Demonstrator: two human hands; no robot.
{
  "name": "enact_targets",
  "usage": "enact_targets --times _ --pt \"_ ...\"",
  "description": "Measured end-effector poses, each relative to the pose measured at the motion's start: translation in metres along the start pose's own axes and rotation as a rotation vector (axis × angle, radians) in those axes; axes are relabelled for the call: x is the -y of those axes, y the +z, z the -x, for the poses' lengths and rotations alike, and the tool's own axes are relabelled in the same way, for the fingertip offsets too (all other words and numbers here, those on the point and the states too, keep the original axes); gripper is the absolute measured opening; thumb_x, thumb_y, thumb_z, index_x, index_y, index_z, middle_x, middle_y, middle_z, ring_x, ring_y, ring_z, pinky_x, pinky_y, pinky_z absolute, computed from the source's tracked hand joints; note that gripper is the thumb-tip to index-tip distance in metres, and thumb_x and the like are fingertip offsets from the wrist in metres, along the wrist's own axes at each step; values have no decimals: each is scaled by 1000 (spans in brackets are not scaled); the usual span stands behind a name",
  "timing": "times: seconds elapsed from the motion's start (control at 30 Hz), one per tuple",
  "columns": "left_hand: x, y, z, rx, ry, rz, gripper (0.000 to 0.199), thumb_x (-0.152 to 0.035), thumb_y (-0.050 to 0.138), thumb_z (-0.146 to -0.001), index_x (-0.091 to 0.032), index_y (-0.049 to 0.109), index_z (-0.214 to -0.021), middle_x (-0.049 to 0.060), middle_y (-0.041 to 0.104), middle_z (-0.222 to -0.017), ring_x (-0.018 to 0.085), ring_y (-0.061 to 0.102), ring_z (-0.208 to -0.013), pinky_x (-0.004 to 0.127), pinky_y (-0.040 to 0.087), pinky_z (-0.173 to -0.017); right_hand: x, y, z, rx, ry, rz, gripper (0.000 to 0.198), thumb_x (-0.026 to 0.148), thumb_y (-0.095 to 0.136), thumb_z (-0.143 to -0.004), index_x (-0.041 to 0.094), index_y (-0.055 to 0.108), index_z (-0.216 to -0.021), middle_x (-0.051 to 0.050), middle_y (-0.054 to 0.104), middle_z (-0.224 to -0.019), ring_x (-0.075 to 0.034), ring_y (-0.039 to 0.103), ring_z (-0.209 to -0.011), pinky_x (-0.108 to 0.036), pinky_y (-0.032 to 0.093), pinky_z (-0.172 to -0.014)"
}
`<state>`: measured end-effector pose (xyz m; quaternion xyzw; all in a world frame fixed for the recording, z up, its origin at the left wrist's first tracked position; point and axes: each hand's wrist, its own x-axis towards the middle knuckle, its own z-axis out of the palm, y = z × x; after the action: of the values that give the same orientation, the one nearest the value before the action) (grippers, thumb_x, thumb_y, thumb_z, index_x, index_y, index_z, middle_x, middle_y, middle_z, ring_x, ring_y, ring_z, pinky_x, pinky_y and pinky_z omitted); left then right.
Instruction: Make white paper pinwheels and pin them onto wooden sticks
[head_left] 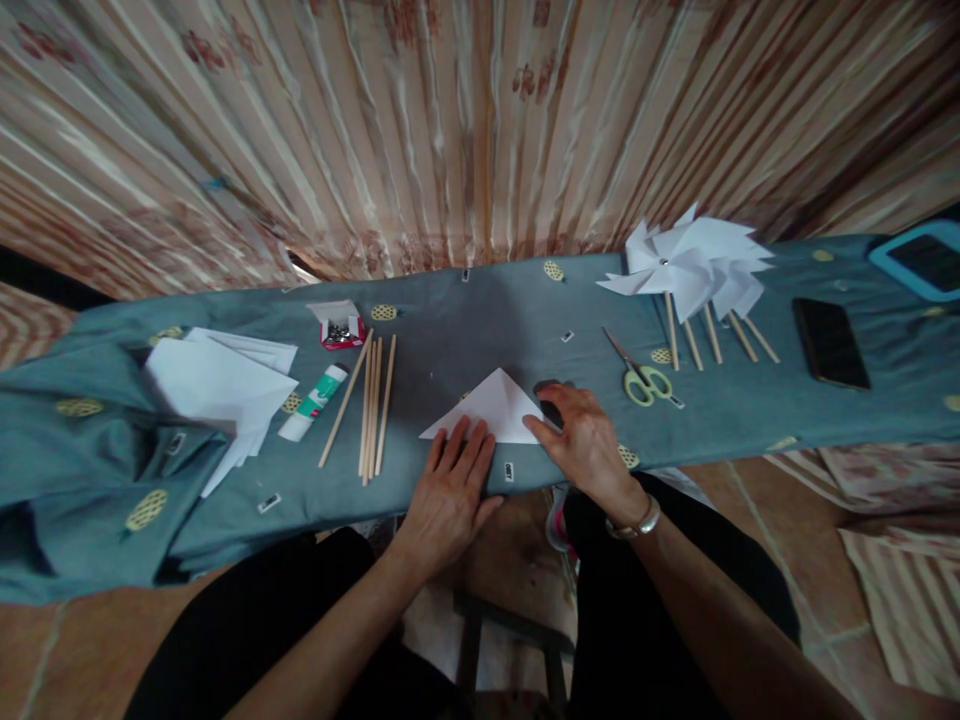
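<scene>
Folded white paper triangle [495, 408] just below the centre of the frame
Left hand [450, 497] lies flat on it, fingers slightly apart; right hand [591, 445] curls at its right corner, whether pinching I cannot tell; scissors [635, 371] right of centre

A pleated curtain [465, 120] in beige and reddish brown, printed with small floral clusters, is filling the backdrop and hanging in long folds behind a narrow table [487, 310], whose grey-green covering is showing yellow pineapples and bunching up at the left. Below, orange-brown floor tiles [776, 505] with pale joints are showing, a dark furniture frame [517, 622] is standing near the table's front edge, and striped fabric [907, 600] is draping at the lower right. Dim, soft light is falling across the room.
</scene>
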<state>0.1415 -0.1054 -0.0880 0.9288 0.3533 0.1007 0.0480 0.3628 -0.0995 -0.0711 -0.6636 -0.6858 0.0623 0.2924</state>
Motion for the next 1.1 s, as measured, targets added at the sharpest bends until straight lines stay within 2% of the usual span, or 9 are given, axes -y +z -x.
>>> enact_targets --times 0.1,0.2,0.4,0.57,0.7,0.87,1.1 --pt "0 0 0 -10 7 -11 66 -50 51 -94 -8 44 -144 18 46 -152 38 33 -145 56 29 -117 5 4 4 4 -19 14 52 50 55 -92 11 59 -126 -21 63 -129 -35 57 -121 -53 45 -104" --pt "0 1 0 -17 17 -22 67 -50 51 -94 -7 43 -145 19 47 -151 39 34 -145 56 29 -117 12 11 8 23 -7 28 66 55 56 -90 5 54 -133 -26 55 -138 -38 51 -128 -55 43 -106" --pt "0 -1 -2 -11 31 -30 66 -49 53 -93 -6 44 -144 20 47 -151 40 36 -143 56 31 -116 20 19 11 44 76 41 71 53 60 -87 7 48 -139 -25 50 -144 -41 45 -133 -60 41 -105" --pt "1 -2 -4 -9 25 -14 64 -45 55 -93 -7 45 -143 19 47 -151 39 35 -144 56 31 -116 17 18 10 98 109 14 72 44 64 -83 8 44 -142 -24 47 -148 -39 41 -138 -59 39 -109" --pt "7 -5 0 -16 25 25 60 -44 55 -93 -7 47 -141 20 50 -147 37 40 -140 54 35 -114 9 13 13 121 152 -17 72 37 63 -81 9 42 -144 -23 45 -150 -38 39 -141 -58 36 -112" --pt "20 -18 18 -31 -74 33 57 -43 55 -94 -8 49 -138 21 57 -135 35 53 -125 51 43 -107 -11 4 20 119 210 -36 74 36 63 -78 10 41 -144 -23 42 -152 -38 35 -144 -60 34 -112" --pt "21 -25 26 -42 -132 -15 55 -43 52 -95 -9 50 -138 20 60 -131 34 54 -121 50 45 -99 -40 -9 31 69 162 -61 68 30 59 -78 11 44 -141 -22 47 -148 -34 39 -142 -56 34 -115"
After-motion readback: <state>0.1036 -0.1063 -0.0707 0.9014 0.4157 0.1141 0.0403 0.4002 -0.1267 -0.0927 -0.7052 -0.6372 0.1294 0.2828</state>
